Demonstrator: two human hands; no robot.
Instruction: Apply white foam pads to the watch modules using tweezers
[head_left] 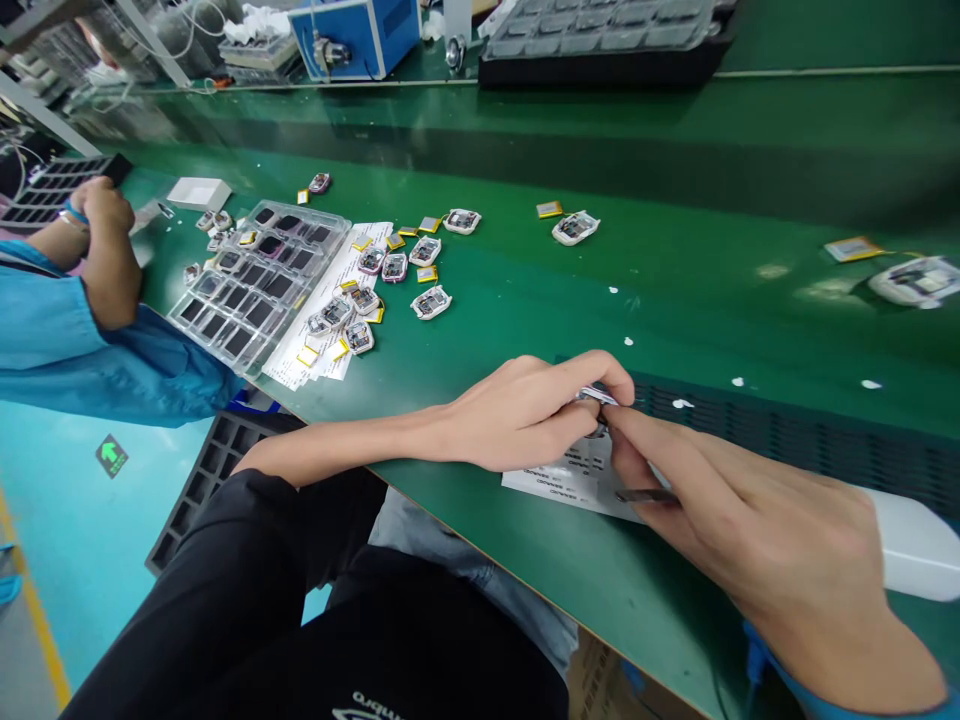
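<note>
My left hand is closed, its thumb and fingers pinching a small white device casing above the bench. Most of that casing is hidden by my fingers. My right hand meets it from the other side, with thumb and forefinger tips at the casing. A thin grey metal tool, its kind unclear, pokes out from under the right hand's curled fingers. Beneath both hands lies a printed white sheet. A dark ribbed mat runs behind the right hand.
Open casings with yellow batteries lie about the green bench, such as one casing ahead and another at right. A clear compartment tray stands left, near a co-worker's sleeve. A blue box and black-based tray stand behind.
</note>
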